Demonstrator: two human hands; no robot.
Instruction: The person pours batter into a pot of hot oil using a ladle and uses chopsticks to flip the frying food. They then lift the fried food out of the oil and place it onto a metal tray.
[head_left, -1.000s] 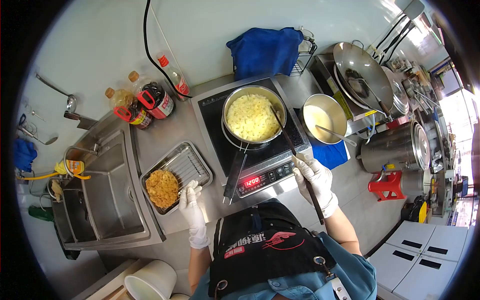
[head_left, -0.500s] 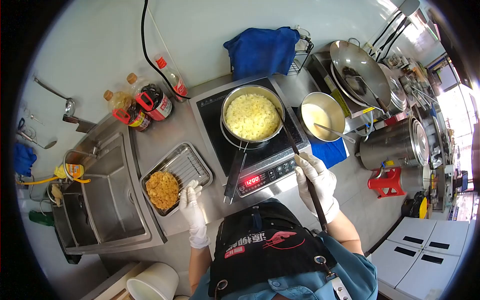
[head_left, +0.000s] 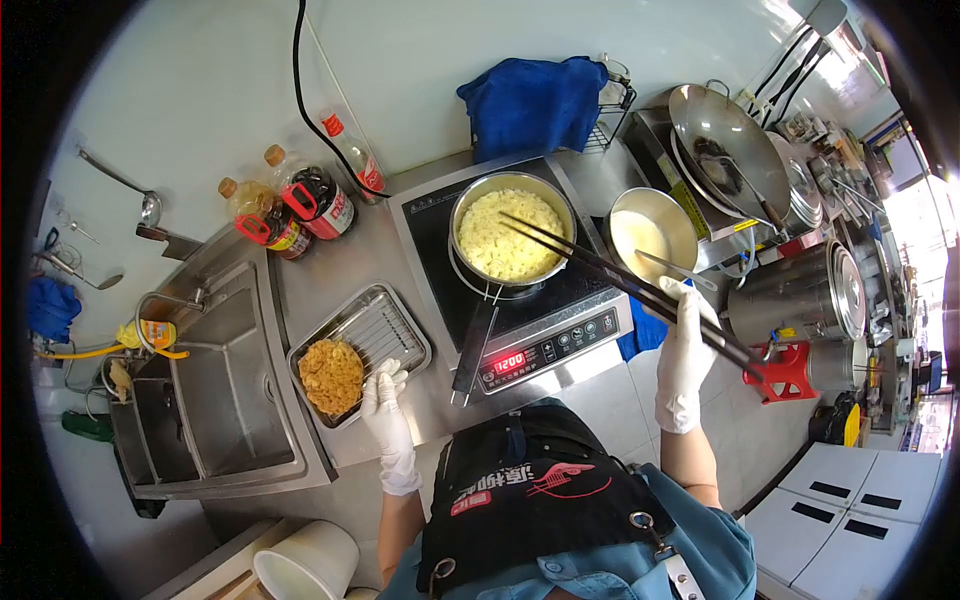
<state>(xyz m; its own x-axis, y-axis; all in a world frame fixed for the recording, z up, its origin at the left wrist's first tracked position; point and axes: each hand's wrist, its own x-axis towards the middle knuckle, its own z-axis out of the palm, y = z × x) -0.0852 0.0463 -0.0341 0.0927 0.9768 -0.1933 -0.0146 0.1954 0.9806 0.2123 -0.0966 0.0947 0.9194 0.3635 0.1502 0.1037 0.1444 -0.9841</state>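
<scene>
My right hand (head_left: 688, 350), in a white glove, is closed around a pair of long dark chopsticks (head_left: 620, 284). Their tips reach over the pot (head_left: 462, 222) and meet the pale yellow, bubbling food (head_left: 512, 245) inside it. The pot stands on an induction cooker (head_left: 415, 220) with a red 1200 display, its dark handle (head_left: 475, 350) pointing towards me. My left hand (head_left: 388, 400), also gloved, is at the right edge of a metal tray (head_left: 415, 330), fingers extended. A golden-brown fried piece (head_left: 331, 377) lies on the rack in that tray.
Right of the cooker stands a steel pan (head_left: 690, 240) of cream-coloured liquid with a spoon in it. A wok (head_left: 730, 140) is at the back right. Sauce bottles (head_left: 325, 210) line the wall. A sink (head_left: 235, 370) is at left, a red stool (head_left: 785, 372) at right.
My right hand has moved right and slightly up. The chopsticks have swung from the pot's right rim to over the food and now show apart. My left hand has barely moved.
</scene>
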